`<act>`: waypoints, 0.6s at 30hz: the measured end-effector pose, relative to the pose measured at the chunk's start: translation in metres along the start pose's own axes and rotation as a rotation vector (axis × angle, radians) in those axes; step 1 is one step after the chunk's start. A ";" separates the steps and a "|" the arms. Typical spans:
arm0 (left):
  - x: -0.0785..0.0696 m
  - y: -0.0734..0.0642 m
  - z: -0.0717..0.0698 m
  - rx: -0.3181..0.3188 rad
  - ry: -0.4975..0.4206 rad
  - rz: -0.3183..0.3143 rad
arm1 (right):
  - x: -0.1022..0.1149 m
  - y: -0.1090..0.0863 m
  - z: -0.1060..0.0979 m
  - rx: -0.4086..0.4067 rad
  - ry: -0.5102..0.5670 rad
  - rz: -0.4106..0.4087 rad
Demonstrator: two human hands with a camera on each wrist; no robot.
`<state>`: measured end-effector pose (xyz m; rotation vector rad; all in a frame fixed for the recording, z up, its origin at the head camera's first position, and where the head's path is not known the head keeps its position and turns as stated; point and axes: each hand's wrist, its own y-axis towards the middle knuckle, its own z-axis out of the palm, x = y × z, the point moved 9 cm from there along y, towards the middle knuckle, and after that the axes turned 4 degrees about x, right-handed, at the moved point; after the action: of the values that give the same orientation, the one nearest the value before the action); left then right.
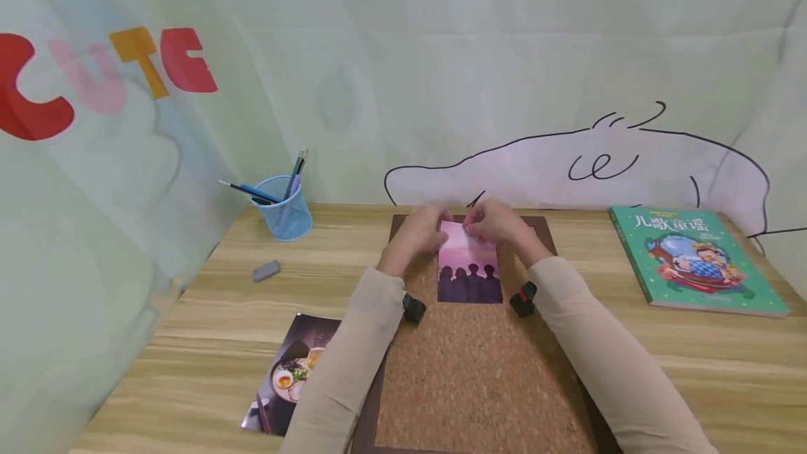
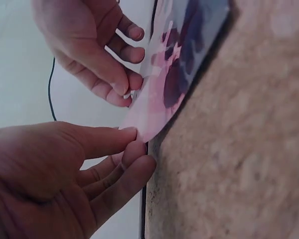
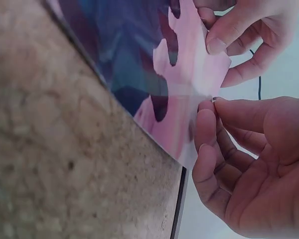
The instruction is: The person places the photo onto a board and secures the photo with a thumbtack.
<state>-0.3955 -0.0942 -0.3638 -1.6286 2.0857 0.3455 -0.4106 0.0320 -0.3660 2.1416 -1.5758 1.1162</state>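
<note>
A photo with a pink sky and dark silhouettes of several people lies over the far end of a dark-framed cork board. At its far left corner my left hand pinches the photo between thumb and fingers. My right hand is at the photo's far edge, right of the left hand. Its thumb and index finger pinch a tiny shiny push pin, mostly hidden by the fingertips. Both wrist views show the photo's surface bowed, with its far edge raised between the hands.
Left of the board, a second photo of a noodle bowl lies partly under the left sleeve. Farther back are a grey eraser and a blue mesh cup with pencils. A green book lies at the right. A curtain hangs behind the table.
</note>
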 end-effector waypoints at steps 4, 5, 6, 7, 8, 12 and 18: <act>-0.001 0.000 0.001 -0.009 0.016 -0.019 | -0.001 0.004 0.004 0.018 -0.007 -0.002; -0.001 0.000 0.001 -0.013 0.019 -0.025 | -0.002 0.005 0.005 0.020 -0.009 -0.001; -0.001 -0.001 0.001 -0.017 0.019 -0.029 | -0.002 0.006 0.006 0.024 -0.018 -0.003; -0.001 -0.001 0.001 -0.022 0.020 -0.033 | -0.002 0.007 0.007 0.026 -0.028 -0.007; -0.001 -0.001 0.000 -0.027 0.023 -0.037 | -0.003 0.008 0.008 0.030 -0.035 -0.007; 0.000 -0.002 0.001 -0.034 0.043 -0.054 | -0.004 0.010 0.010 0.034 -0.065 -0.005; 0.004 -0.002 0.003 -0.034 0.101 -0.091 | -0.004 0.011 0.012 0.038 -0.083 0.006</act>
<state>-0.3934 -0.0966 -0.3676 -1.7884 2.0802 0.2745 -0.4155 0.0238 -0.3795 2.2365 -1.6102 1.0808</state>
